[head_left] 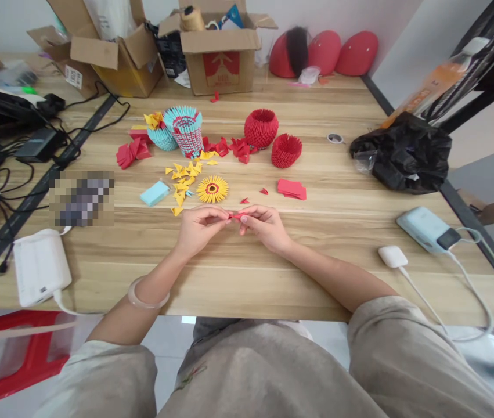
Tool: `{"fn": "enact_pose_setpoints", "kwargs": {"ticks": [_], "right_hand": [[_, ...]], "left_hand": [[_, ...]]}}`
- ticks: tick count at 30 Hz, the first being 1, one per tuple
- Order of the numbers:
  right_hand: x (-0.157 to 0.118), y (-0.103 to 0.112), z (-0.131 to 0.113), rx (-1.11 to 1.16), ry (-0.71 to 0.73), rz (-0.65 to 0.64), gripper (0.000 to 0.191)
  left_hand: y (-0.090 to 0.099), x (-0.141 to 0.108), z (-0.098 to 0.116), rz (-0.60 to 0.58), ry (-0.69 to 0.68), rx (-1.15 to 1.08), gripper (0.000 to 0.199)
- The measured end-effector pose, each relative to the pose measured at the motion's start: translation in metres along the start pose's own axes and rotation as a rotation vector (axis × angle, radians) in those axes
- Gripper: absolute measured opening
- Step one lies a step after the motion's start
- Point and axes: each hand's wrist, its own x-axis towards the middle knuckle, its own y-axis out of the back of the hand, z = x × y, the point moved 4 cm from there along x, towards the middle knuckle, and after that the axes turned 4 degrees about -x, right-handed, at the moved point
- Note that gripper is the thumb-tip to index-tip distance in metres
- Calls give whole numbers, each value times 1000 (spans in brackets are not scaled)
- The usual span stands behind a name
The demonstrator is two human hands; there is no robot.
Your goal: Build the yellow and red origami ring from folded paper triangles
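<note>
Between my fingertips, over the middle of the table, is a small folded piece of red paper (237, 216). My left hand (201, 228) pinches its left end, and my right hand (267, 228) grips the right end. Just beyond them lie a round yellow paper flower (212, 189) with a dark centre and two small red folded pieces, one of them (264, 191) farther right. A stack of red paper slips (292, 188) rests to the right. Loose yellow folded pieces (182, 184) and a light-blue paper stack (155, 193) are on the left.
Farther back stand a blue-and-red paper vase (186, 131) and two red paper vessels, the larger one (261, 129) round. Cardboard boxes (223, 58) line the wall. A black plastic bag (403, 152) and a blue power bank (428, 229) lie right; a white power bank (42, 267) lies left.
</note>
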Motion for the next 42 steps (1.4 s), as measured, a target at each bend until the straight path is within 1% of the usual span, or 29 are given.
{"fn": "enact_pose_setpoints", "kwargs": {"ticks": [3,7,11,16,21,24,27,29,32,35,38,42], "right_hand": [[-1,1,-5,-104,75,12,22],[-4,0,-9,-203,129,31,25],[-7,1,-12,-312,200,54,23],[-9,2,-17,-517,344,23,18],[-11,2,-20,-707,448,23,15],[-10,1,-23,-740,501,25,15],[-11,-1,-26,-731,571,-27,14],[-11,-1,-28,-725,580,-52,14],[-12,0,-28,-733,556,-72,13],[-13,-1,-26,-766,560,-126,12],[-15,-2,-23,-848,622,-154,13],[-17,-4,-20,-925,669,-153,12]], "left_hand": [[1,0,-3,11,37,-25,11],[1,1,-5,12,57,-44,12],[3,0,-5,25,42,30,11],[2,-1,-5,36,88,45,13],[1,0,-6,68,220,-25,19],[0,1,-9,77,357,-191,23],[-2,-1,-12,90,512,-381,26],[-3,-2,-14,100,610,-455,30],[-4,-4,-17,89,721,-491,33],[-4,-6,-20,41,768,-486,34],[-5,-7,-20,3,767,-494,36],[-7,-8,-18,15,762,-518,38]]}}
